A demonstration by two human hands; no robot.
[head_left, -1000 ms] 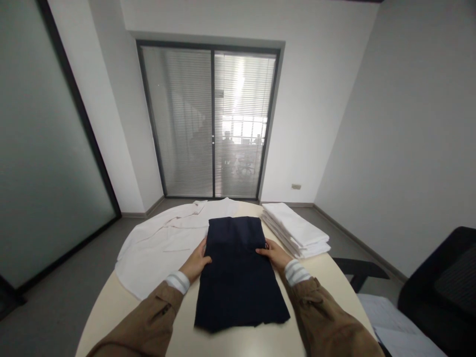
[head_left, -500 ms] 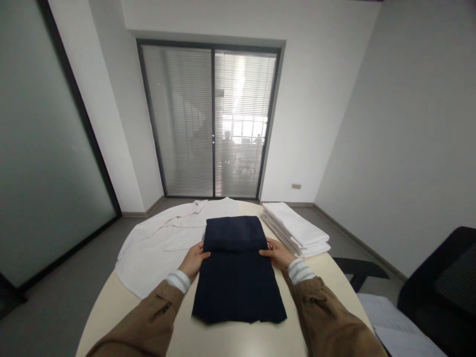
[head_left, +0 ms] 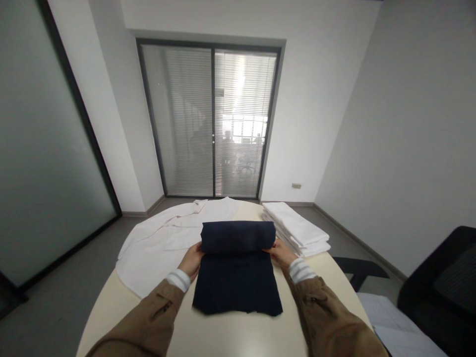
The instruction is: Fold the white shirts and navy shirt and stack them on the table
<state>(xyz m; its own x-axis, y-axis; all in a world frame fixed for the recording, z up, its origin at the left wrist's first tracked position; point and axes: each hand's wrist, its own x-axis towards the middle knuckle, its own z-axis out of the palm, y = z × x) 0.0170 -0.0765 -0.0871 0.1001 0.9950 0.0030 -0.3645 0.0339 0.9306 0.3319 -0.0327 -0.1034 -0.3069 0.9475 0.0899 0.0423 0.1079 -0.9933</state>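
A dark navy piece of folded cloth (head_left: 238,285) lies in front of me, its far end doubled over toward me into a thick fold. My left hand (head_left: 191,259) grips the left edge of that fold, fingertips partly hidden by the fabric. On the opposite edge, my right hand (head_left: 283,255) is closed on the cloth at the same height, some of its fingers underneath. The near end of the cloth hangs flat with a slightly uneven hem. I cannot tell what kind of garment it is.
Spread white cloth (head_left: 156,248) covers the left side of the round cream table (head_left: 238,339). A stack of folded white cloths (head_left: 295,228) stands at the right. Beyond the table's right edge are a black chair (head_left: 442,292) and more pale cloth (head_left: 397,322).
The far part of the navy cloth has been folded over toward me, making it shorter and thicker at the back. Both hands stay at its sides, thumbs now hidden under the fold.
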